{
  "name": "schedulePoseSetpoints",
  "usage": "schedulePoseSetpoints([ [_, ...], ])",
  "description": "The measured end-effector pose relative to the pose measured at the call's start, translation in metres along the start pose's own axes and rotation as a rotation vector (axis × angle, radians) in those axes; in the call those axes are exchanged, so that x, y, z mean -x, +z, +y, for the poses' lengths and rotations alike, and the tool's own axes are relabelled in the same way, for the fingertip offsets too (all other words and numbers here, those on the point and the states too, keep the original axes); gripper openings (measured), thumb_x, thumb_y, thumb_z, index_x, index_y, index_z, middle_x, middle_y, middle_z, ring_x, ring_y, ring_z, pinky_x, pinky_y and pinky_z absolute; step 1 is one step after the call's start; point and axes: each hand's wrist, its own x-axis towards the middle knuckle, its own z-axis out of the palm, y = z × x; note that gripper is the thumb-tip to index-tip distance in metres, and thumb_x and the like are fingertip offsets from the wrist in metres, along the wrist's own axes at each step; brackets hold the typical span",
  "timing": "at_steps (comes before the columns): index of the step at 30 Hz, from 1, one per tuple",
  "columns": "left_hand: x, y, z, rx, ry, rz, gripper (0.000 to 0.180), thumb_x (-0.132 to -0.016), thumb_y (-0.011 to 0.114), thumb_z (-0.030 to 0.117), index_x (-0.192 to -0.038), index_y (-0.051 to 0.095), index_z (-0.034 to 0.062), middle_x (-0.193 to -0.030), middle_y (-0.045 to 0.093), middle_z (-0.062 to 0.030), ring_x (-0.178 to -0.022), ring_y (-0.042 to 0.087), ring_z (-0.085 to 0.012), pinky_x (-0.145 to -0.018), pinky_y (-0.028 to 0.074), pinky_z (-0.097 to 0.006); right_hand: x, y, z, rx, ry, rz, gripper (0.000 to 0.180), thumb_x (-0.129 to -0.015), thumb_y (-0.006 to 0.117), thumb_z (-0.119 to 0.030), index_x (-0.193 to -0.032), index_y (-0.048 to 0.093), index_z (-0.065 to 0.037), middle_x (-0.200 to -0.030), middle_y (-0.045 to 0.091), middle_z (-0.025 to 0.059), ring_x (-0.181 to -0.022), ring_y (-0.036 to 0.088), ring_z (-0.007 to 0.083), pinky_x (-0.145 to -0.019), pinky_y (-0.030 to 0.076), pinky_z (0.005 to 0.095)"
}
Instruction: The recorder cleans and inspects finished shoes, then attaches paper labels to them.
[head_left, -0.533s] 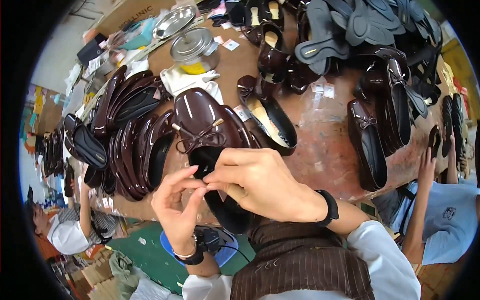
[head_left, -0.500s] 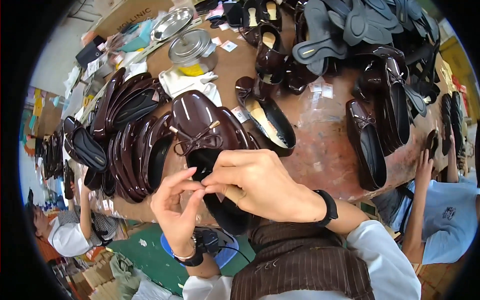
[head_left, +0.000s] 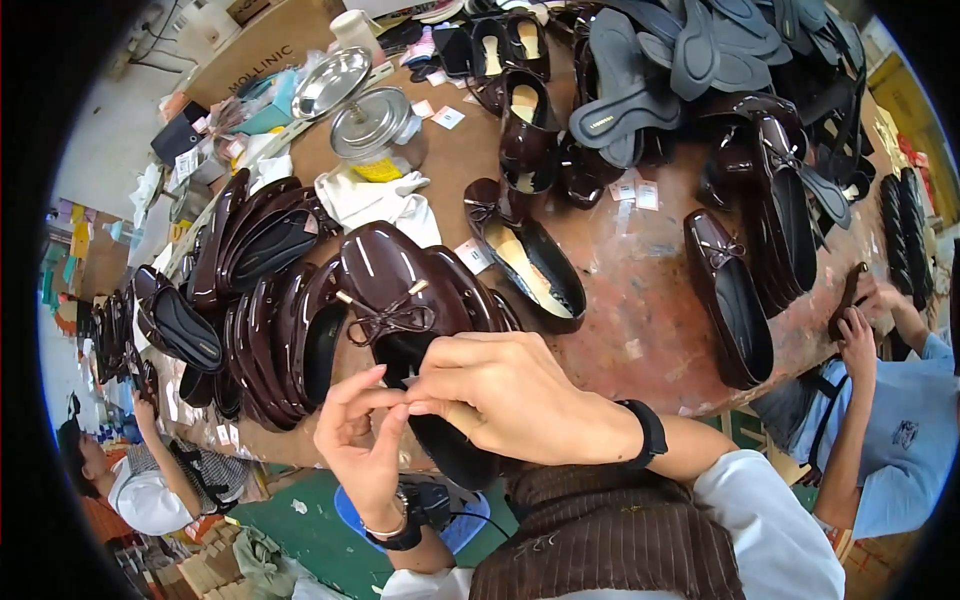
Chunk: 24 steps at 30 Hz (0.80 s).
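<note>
A dark brown patent flat shoe (head_left: pixel 385 265) with a thin bow lies in front of me, toe pointing away and black inside. Over its opening, my left hand (head_left: pixel 365 430) and my right hand (head_left: pixel 520 390) meet with their fingertips pinched together. A tiny pale edge shows between the fingers, too small to name. My right hand covers the middle of the shoe. Nested flat shoes (head_left: pixel 265 345) stand in a row to the left. Just right of the shoe's toe is another brown flat (head_left: pixel 545 285) with a pale insole strip.
Grey insoles (head_left: pixel 625 115) are piled at the back right. A metal-lidded jar (head_left: pixel 375 130) stands by a white cloth (head_left: pixel 385 205) at the back. Finished-looking flats (head_left: pixel 725 290) lie at right. Co-workers sit at both sides; one handles a dark piece (head_left: pixel 848 300) at the right edge.
The view has shifted slightly, so the table sits lower. My fingertips stay together, and a pale edge now shows between them. The right co-worker's hands have come together on the dark piece.
</note>
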Motion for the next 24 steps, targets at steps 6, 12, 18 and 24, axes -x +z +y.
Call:
schedulePoseSetpoints([
  [6, -0.002, 0.004, 0.001, 0.091, -0.033, 0.018, 0.04, -0.082, 0.07, -0.008, -0.119, 0.059, -0.0027, -0.089, 0.072, -0.0092, -0.084, 0.064, -0.0109, -0.081, 0.048, -0.023, 0.0, 0.002, 0.002, 0.023, -0.026, 0.011, 0.007, -0.082, 0.068, -0.009, -0.087, 0.071, -0.005, -0.079, 0.059, 0.0075, -0.075, 0.063, 0.0283, -0.06, 0.048, 0.0396],
  [12, -0.001, 0.017, 0.009, 0.159, -0.047, 0.073, 0.037, -0.082, 0.072, -0.007, -0.115, 0.058, -0.0012, -0.087, 0.071, -0.0077, -0.083, 0.065, -0.0108, -0.079, 0.049, -0.023, -0.003, 0.006, 0.0, -0.067, 0.063, 0.185, 0.012, -0.08, 0.077, -0.004, -0.09, 0.072, -0.003, -0.084, 0.067, 0.0074, -0.058, 0.061, 0.0164, -0.05, 0.047, 0.0269],
  [18, 0.012, 0.026, 0.0, 0.214, -0.031, 0.178, 0.034, -0.082, 0.072, -0.006, -0.113, 0.058, -0.0002, -0.091, 0.071, -0.0079, -0.089, 0.066, -0.0116, -0.083, 0.049, -0.025, -0.002, 0.014, -0.013, -0.124, 0.168, 0.137, 0.012, -0.078, 0.077, -0.005, -0.088, 0.071, -0.002, -0.082, 0.066, 0.0077, -0.06, 0.061, 0.0177, -0.054, 0.05, 0.0287],
  [24, 0.017, 0.043, -0.007, 0.438, 0.045, 0.219, 0.037, -0.085, 0.07, -0.007, -0.117, 0.054, 0.0005, -0.095, 0.071, -0.0069, -0.089, 0.064, -0.0105, -0.079, 0.049, -0.023, 0.004, 0.013, -0.012, -0.191, 0.226, 0.118, 0.013, -0.078, 0.078, -0.001, -0.091, 0.075, -0.002, -0.09, 0.07, 0.0057, -0.065, 0.06, 0.0081, -0.056, 0.046, 0.0209],
])
